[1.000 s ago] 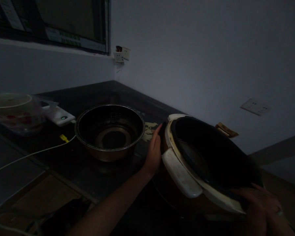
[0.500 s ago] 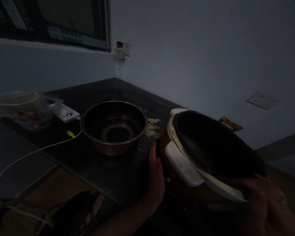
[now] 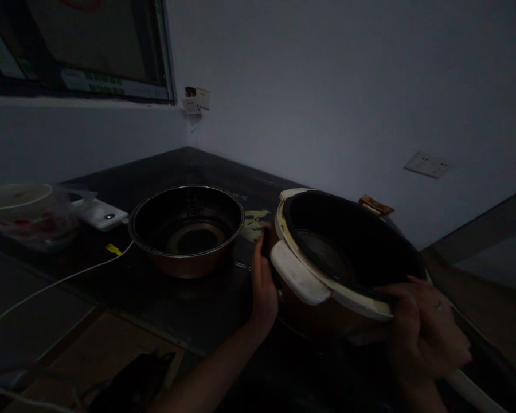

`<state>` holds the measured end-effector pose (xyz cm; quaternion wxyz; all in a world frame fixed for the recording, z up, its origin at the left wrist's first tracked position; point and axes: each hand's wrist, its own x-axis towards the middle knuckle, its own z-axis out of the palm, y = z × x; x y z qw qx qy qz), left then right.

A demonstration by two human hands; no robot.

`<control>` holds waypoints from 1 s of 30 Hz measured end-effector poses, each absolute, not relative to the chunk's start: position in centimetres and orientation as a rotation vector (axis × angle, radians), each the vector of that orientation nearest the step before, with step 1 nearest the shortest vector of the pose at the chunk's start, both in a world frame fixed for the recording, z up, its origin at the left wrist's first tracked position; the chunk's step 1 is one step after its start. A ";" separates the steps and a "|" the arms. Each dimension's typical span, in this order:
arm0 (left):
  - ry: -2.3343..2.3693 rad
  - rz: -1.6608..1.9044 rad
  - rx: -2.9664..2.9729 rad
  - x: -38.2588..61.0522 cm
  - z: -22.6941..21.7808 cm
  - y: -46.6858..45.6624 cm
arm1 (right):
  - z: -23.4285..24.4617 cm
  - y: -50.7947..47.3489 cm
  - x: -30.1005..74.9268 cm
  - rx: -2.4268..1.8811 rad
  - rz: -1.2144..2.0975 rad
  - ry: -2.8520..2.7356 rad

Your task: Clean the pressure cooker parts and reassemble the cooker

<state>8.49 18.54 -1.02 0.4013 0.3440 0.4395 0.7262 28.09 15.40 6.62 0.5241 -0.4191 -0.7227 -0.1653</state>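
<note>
A brown cooker body [image 3: 327, 310] with a cream rim and a dark inside is tilted toward me on the dark counter [image 3: 184, 166]. My left hand [image 3: 263, 287] presses its fingers against the cooker's left side, next to the cream handle. At the near right rim my right hand [image 3: 425, 332] has its fingers wrapped round the edge. A metal inner pot [image 3: 187, 229] stands upright just left of the cooker, apart from both hands.
A white power bank [image 3: 101, 215] with a white cable [image 3: 47, 287] lies at the left of the counter, beside a bag-wrapped bowl [image 3: 26, 212]. Wall sockets [image 3: 195, 98] sit in the corner, with another [image 3: 427, 164] on the right wall. A dark window is at upper left.
My left hand slid down the cooker's left side toward me. The cooker stayed tilted in both hands, and the view swung a little to the right.
</note>
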 end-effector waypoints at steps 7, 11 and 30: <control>1.280 1.710 1.121 11.1 -3.0 12.5 | 7.7 15.7 26.3 -0.968 -0.562 -1.781; 1.327 1.728 1.480 11.6 -3.8 12.0 | 8.1 16.4 23.9 -1.018 -0.636 -1.762; 0.988 1.494 3.031 8.8 0.4 17.2 | 4.4 12.7 23.7 -0.928 -0.110 -1.405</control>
